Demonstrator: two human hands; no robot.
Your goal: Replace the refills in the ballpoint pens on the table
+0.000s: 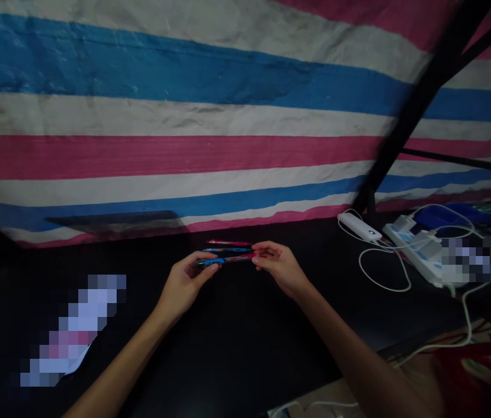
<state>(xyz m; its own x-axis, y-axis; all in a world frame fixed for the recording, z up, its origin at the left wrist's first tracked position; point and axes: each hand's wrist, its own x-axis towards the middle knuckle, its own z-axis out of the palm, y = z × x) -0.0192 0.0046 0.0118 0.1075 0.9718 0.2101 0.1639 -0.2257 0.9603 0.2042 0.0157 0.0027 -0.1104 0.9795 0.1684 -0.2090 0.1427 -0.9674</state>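
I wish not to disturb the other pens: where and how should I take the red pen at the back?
Probably pinch the red pen at its middle, from above and the far side: it is thin, runs crosswise and is uncovered there, while the blue pen sits close on its near side.

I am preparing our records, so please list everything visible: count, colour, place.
Held pen: apparently one, blue and red, centre
Other pens: two, red and blue, beyond it
Table: one, black, across foreground
Striped sheet: one, blue, white, pink, behind table
Frame bars: several, black, sides
Power strip: one, white, right
Plugs: two or more, white, in power strip
Small device: one, white, beside power strip
Cables: several, white, around power strip
Unclear object: one, blue, behind power strip
Blurred items: two, bluish, left and right
Red item: one, red, lower right
Left hand: one, bare, holding pen's blue end
Right hand: one, bare, holding red end
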